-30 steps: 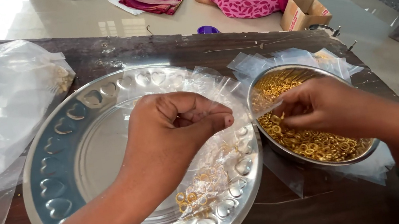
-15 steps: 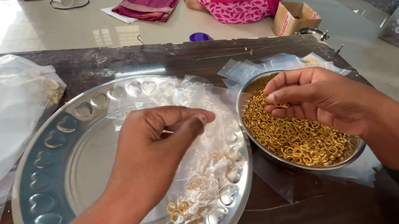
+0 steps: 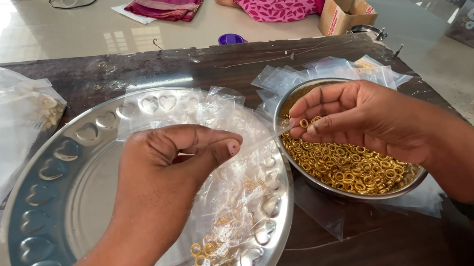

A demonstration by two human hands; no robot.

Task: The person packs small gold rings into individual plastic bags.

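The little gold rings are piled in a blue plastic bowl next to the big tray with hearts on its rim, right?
Not quite. The head view shows the gold rings piled in a shiny steel bowl, not a blue plastic one. The rest holds: the bowl sits next to the big round tray with hearts around its rim. The right hand hovers over the bowl, pinching a ring.

left hand (image 3: 173, 167) pinching clear pouch (image 3: 263, 141), gold rings (image 3: 348, 163)
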